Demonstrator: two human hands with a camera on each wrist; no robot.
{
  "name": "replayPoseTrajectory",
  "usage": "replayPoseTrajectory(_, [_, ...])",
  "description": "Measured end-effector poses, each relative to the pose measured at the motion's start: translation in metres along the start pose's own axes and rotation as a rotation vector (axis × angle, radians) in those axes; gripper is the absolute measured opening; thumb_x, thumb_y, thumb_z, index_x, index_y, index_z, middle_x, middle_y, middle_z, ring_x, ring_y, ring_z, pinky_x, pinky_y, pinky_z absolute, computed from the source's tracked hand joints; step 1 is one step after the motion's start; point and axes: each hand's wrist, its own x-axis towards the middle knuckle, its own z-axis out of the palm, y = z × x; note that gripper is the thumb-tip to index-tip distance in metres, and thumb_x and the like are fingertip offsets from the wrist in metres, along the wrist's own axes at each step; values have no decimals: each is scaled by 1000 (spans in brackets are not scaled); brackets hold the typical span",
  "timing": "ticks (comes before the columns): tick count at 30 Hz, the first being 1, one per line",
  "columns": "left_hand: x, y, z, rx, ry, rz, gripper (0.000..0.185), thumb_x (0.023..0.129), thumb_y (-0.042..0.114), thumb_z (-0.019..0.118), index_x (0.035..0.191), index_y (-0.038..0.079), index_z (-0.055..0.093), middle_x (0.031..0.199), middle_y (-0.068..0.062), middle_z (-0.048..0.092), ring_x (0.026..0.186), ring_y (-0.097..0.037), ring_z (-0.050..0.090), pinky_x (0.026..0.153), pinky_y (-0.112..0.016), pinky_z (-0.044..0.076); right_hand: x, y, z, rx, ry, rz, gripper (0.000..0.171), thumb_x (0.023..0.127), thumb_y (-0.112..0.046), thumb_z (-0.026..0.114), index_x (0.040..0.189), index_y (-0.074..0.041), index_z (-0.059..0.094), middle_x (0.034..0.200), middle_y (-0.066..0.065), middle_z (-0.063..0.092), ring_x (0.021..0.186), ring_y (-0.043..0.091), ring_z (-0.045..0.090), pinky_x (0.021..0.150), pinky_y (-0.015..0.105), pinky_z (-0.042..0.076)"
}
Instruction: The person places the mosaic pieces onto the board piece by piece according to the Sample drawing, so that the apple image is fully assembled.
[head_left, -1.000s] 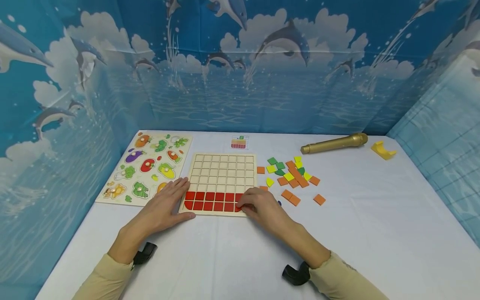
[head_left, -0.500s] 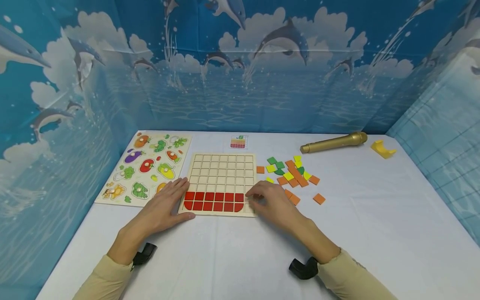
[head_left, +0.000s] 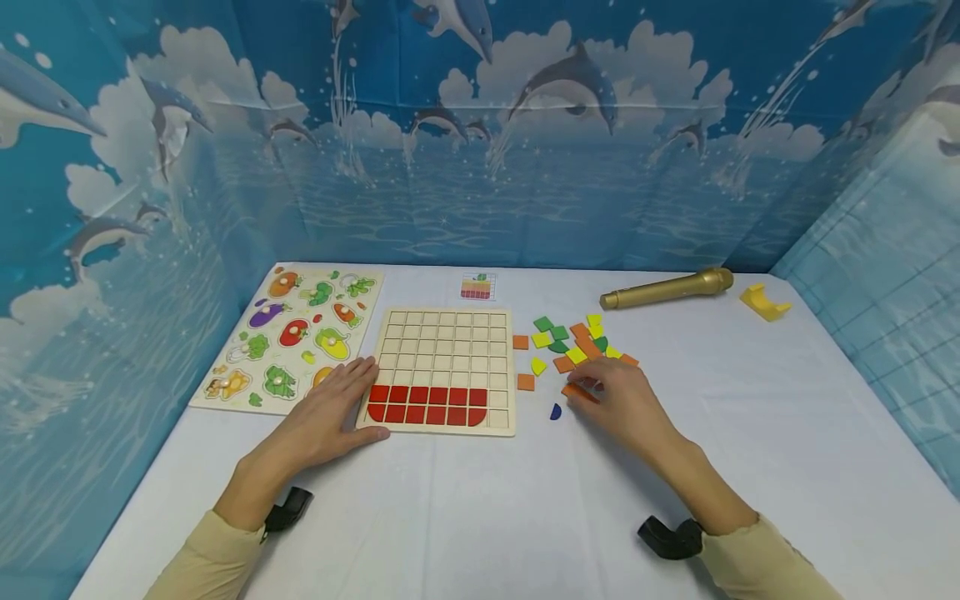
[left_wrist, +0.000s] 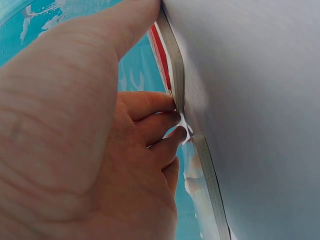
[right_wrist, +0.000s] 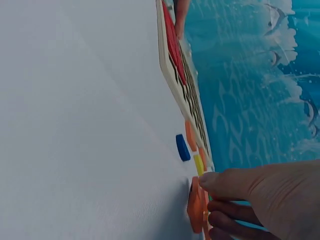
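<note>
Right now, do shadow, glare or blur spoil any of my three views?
Head: evenly lit, grid board crisp, picture card too small for detail; left wrist: greyish light, left hand blocking much of the frame; right wrist: dark shadow on the tablecloth by the orange tile.

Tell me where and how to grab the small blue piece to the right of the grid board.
Probably best pinched by two opposite edges, coming down from above on the near side. The blue piece is small and looks flat on the cloth, bare around it, while the nearest orange tiles lie farther back.
</note>
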Motion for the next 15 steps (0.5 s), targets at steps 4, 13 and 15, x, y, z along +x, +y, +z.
replayPoseTrajectory(4, [0, -1, 0, 6, -1, -4, 99, 89, 52, 80, 162, 2, 38, 170, -17, 34, 159, -41, 27, 131, -60, 19, -1, 8, -1, -8, -18, 11, 27, 84, -10, 89, 110, -7, 80, 99, 5, 76, 90, 21, 67, 82, 41, 62])
replayPoseTrajectory(13, [-3, 1, -1, 3, 16, 9, 97, 90, 53, 79, 161, 0, 40, 169, -19, 35, 158, -43, 29, 129, -61, 22, 1, 12, 4, 8, -3, -9, 28, 84, -7, 88, 110, -6, 79, 99, 6, 76, 87, 19, 67, 81, 40, 63])
replayPoseTrajectory(15, [-3, 2, -1, 5, 14, 11, 97, 91, 53, 79, 161, 0, 39, 170, -18, 35, 158, -43, 29, 129, -60, 23, 1, 12, 4, 10, 4, -10, 28, 83, -6, 88, 110, -6, 79, 99, 6, 76, 87, 20, 67, 81, 41, 63])
